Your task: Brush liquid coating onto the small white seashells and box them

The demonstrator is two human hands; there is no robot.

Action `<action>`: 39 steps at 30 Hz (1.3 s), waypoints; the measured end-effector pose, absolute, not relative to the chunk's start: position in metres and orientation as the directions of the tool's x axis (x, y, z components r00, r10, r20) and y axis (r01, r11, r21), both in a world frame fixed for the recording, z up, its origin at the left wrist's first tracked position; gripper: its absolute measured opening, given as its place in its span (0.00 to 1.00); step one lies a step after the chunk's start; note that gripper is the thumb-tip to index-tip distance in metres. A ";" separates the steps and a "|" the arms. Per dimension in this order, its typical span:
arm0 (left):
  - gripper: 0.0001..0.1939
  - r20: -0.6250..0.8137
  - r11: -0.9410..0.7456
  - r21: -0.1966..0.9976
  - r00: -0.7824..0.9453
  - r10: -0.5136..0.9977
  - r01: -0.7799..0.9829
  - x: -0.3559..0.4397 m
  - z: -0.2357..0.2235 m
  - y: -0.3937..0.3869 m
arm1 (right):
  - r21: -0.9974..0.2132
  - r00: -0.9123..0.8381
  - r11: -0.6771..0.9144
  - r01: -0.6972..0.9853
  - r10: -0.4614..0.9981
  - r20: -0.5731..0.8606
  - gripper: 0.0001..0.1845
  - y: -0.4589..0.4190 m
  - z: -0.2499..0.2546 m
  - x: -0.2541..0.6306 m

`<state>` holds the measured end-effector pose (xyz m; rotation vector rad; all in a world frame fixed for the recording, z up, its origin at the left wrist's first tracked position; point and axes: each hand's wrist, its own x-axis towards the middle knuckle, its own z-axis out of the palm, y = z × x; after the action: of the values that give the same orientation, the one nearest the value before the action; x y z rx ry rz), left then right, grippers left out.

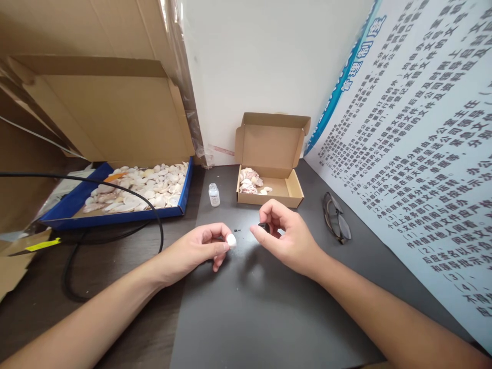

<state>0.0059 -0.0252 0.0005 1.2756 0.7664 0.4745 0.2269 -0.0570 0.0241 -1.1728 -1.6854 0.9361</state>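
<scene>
Between the thumb and fingers of my left hand [205, 246] is a small white shell [231, 240], held above the dark table. My right hand [286, 233] is closed around a small black object [264, 226], mostly covered by the fingers, so its kind is unclear. The two hands face each other a short way apart, with the held things not touching. A few tiny dark bits [237, 230] lie on the table between them. Just beyond my left hand stands a small clear glass bottle [214, 196] with a white label and an uncapped neck.
An open blue-sided box [115, 219] full of shells stands at left, crossed by a black cable [160, 230]. Behind my hands is a small open cardboard box [269, 199] with several shells. Folded glasses [336, 218] lie at right, near a printed poster [415, 128].
</scene>
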 end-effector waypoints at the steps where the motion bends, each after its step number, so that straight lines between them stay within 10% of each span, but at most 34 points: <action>1: 0.12 -0.248 0.249 0.964 0.671 0.699 0.096 0.006 0.000 -0.025 | -0.914 -0.206 0.277 0.296 0.953 0.222 0.12 -0.058 0.025 0.227; 39: 0.13 -0.243 0.233 0.967 0.665 0.706 0.106 0.007 0.000 -0.025 | -0.911 -0.203 0.281 0.303 0.953 0.226 0.13 -0.059 0.026 0.225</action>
<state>0.0067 -0.0249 0.0004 1.2932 0.7767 0.4740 0.2248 -0.0593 0.0260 -1.1599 -1.6888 0.9479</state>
